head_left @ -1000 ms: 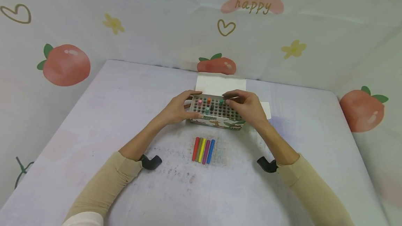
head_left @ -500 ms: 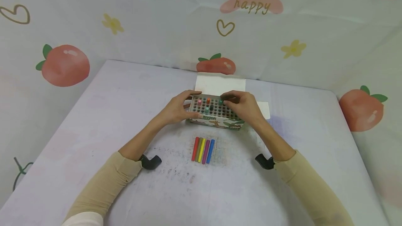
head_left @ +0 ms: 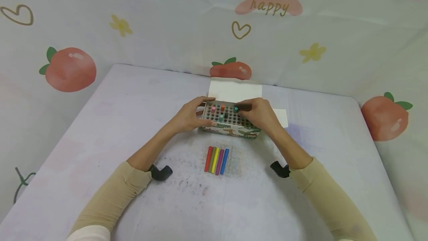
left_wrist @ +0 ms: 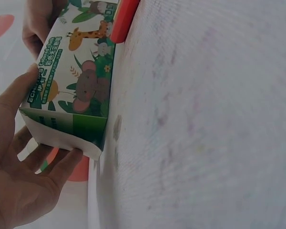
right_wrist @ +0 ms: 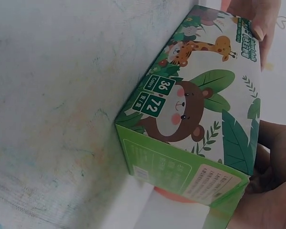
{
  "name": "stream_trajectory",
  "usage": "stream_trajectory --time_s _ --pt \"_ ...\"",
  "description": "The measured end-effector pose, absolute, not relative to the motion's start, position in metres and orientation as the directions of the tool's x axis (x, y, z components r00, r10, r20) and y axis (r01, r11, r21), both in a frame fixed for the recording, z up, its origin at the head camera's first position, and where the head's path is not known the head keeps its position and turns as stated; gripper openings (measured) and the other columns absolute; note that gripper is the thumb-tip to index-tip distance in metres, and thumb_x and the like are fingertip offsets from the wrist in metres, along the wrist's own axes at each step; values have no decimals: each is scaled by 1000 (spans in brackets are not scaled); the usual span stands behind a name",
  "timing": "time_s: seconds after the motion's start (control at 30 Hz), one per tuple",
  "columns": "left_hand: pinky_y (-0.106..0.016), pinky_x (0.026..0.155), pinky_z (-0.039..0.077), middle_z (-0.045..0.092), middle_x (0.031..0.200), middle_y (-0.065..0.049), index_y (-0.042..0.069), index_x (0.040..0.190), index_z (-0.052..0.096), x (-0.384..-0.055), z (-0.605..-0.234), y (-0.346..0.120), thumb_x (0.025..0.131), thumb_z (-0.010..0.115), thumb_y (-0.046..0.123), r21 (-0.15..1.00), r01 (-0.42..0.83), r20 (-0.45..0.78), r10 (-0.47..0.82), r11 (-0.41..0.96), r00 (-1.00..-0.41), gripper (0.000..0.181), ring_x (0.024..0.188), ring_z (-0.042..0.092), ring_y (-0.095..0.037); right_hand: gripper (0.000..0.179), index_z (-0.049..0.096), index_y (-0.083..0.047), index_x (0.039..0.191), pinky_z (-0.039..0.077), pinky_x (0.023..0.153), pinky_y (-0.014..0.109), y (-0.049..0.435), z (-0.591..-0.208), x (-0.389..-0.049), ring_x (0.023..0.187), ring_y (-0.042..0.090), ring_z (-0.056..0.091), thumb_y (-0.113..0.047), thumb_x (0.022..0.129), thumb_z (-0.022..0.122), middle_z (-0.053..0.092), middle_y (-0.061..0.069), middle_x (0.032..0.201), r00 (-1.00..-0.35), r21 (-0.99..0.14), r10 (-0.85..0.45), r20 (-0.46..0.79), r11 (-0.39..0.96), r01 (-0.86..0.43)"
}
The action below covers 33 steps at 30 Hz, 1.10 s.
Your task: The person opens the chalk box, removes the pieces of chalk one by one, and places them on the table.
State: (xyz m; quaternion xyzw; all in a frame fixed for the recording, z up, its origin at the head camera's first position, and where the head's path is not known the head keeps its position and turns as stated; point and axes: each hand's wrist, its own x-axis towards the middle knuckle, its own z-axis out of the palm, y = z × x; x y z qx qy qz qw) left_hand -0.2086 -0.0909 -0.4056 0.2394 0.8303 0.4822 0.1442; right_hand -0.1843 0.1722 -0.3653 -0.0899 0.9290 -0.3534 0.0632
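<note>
**Left hand [head_left: 186, 118] and right hand [head_left: 263, 115] at one open box [head_left: 230, 131] on the table [head_left: 167, 211]**

Head view: Five loose sticks lie side by side on the table in front of the box, one of each colour: red stick [head_left: 208, 159], olive-brown stick [head_left: 212, 160], yellow stick [head_left: 215, 160], purple stick [head_left: 219, 162] and blue stick [head_left: 224, 161]. The box's top is a grid of round holes, too small to count surely. Five sticks plainly stand up in it: pink stick [head_left: 213, 109], orange stick [head_left: 223, 107], pale teal stick [head_left: 221, 117], dark stick [head_left: 226, 115] and green stick [head_left: 236, 109]. The right hand covers some of the holes. One white lid [head_left: 235, 89] lies folded back behind the box; one white flap [head_left: 281, 117] shows beyond the right hand.

The left hand's fingers are spread round the box's left end, thumb along the front. The right hand's fingers are bent over the grid, just beside the green stick; whether they pinch anything, I cannot tell.

Left wrist view: The left hand's thumb touches the printed front's upper edge, and its other fingers rest against the end flap [left_wrist: 66, 136]. The red stick's tip shows near the box.

Right wrist view: One label reads 36, another 72. The right hand's fingers are partly hidden behind the box.
</note>
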Motion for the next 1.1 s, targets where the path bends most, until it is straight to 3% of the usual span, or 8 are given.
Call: stream_trajectory --time_s 0.17,0.63,0.9,0.97,1.1 --pt "-36 110 46 42 148 -9 17 149 42 -209 -405 -90 80 86 23 870 256 -12 537 422 -843 82 139 40 -30 27 75 -7 116 58 71 36 172 -368 -185 94 24 71 -16 90 74 74 10 107 -975 -652 -217 -37 745 -141" --pt "-36 110 45 41 151 -7 19 149 42 -210 -406 -90 81 85 25 858 263 -14 532 441 -847 81 140 39 -30 24 78 -6 109 59 66 33 166 -374 -182 87 24 72 -16 87 78 75 11 101 -979 -604 -202 35 776 -182" --pt "-37 109 47 41 150 -9 19 149 43 -210 -402 -90 80 86 25 851 261 -24 531 456 -847 81 139 40 -34 20 79 -4 104 40 48 23 168 -384 -183 55 13 60 -16 87 78 76 11 93 -950 -563 -251 184 765 -311" --pt "-36 109 47 41 149 -9 18 148 43 -210 -402 -90 80 86 24 851 258 -27 530 456 -848 81 139 40 -33 20 79 -4 103 42 49 25 168 -387 -183 55 13 61 -18 87 78 76 10 91 -944 -556 -251 214 763 -329" --pt "-36 109 47 42 149 -8 17 149 43 -210 -402 -90 80 86 24 849 264 -23 531 458 -847 81 139 40 -30 22 78 -5 105 54 61 30 168 -390 -181 72 17 68 -19 89 77 76 8 95 -946 -598 -204 253 736 -318"
